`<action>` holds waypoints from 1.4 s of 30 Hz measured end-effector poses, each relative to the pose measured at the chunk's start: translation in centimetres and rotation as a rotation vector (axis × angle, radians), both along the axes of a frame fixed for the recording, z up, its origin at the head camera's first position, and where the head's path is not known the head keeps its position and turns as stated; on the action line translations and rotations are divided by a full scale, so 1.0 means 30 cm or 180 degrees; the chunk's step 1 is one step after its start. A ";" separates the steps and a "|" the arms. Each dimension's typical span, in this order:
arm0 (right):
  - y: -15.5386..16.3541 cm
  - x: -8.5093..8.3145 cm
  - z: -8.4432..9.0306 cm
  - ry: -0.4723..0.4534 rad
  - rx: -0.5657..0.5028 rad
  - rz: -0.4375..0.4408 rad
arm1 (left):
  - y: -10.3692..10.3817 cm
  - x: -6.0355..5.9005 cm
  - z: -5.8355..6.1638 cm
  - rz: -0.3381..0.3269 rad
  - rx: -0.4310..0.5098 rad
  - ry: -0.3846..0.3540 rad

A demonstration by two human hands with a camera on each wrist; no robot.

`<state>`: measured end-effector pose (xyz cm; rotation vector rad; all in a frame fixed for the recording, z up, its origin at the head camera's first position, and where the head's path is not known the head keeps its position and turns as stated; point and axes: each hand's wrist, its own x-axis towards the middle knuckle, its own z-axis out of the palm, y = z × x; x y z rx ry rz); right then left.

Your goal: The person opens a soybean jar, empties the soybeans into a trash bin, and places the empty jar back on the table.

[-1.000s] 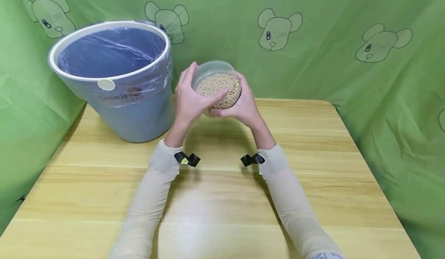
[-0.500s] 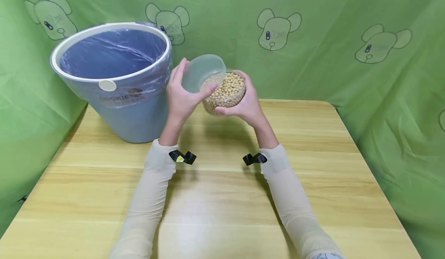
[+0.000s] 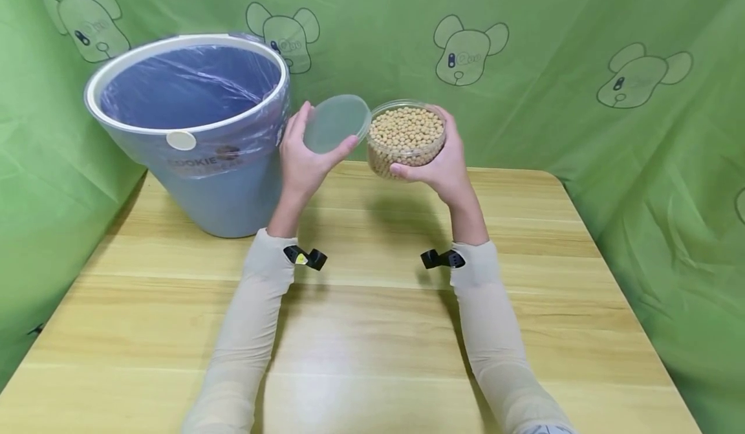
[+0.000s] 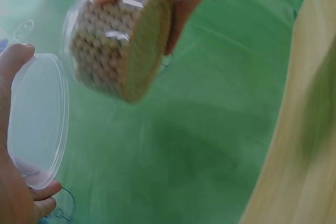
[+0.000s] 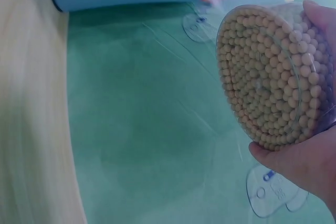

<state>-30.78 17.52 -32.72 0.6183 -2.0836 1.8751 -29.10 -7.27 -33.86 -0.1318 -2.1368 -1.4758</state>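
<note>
Standing at the table's far-left corner, the lined bin gapes; our left hand pinches the clear lid, our right hand cups the open tub of beans above the far edge. Tilting it carelessly, we judge, could spill beans across the table.

Counted: one clear container of beans, one detached lid, one blue bin at 10 o'clock. One tabletop. Two hands present: left hand, right hand.
</note>
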 end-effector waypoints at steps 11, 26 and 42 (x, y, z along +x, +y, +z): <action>0.059 -0.003 0.022 -0.0052 -0.0154 -0.0265 | 0.034 -0.087 -0.135 -0.0100 -0.0228 -0.0937; 0.050 0.007 0.022 -0.0071 -0.0099 -0.0178 | 0.055 -0.139 -0.285 -0.0765 -0.1470 -0.1528; -0.002 0.042 0.038 -0.0103 -0.0045 -0.0027 | 0.044 -0.147 -0.342 -0.0954 -0.2424 -0.1588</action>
